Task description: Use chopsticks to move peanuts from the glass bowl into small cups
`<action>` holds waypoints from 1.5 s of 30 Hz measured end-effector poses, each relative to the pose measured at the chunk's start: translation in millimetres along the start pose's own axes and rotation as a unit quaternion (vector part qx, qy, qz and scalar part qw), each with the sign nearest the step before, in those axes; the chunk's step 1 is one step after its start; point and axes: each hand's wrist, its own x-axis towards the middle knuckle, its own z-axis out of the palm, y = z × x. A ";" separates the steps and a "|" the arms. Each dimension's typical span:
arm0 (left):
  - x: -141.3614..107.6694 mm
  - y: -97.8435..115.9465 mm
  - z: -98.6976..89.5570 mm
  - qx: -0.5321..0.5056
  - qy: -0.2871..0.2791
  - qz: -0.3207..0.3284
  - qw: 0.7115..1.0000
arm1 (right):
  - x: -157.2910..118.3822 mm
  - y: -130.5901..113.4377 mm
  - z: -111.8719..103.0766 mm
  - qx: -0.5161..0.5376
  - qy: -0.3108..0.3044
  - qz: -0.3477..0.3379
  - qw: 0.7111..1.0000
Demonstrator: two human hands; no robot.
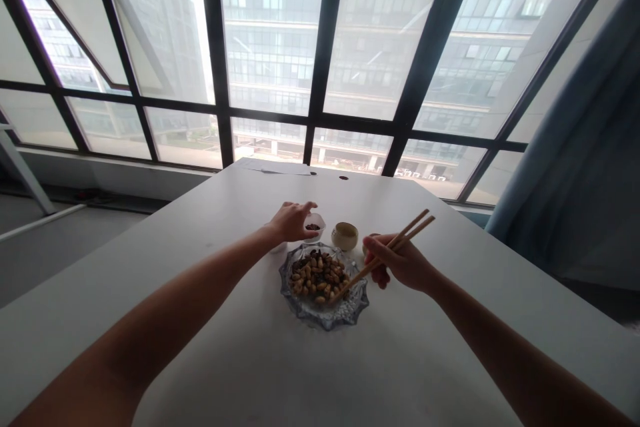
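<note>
At the glass plate's point(356, 309) 12 o'clock, the left hand point(294, 222) curves round a clear cup point(321, 222), probably light, best pinched by its rim, grip uncertain; at 2 o'clock, the right hand point(403, 261) grasps 2 light, seemingly stiff chopsticks point(420, 228) partway up.

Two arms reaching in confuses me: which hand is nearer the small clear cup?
The left. The left hand is right at the clear cup; the right hand is farther off, past the yellowish bowl.
</note>
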 end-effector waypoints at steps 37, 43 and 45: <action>-93.2 -53.4 32.4 -0.171 0.134 -0.182 0.959 | -40.8 60.9 39.6 -0.196 0.090 -0.281 0.935; -93.5 -50.9 27.0 -0.170 0.103 -0.189 0.962 | -40.6 65.8 44.4 -0.175 0.082 -0.273 0.942; -94.5 -50.9 25.8 -0.169 0.097 -0.195 0.961 | -40.6 65.2 45.0 -0.158 0.098 -0.279 0.942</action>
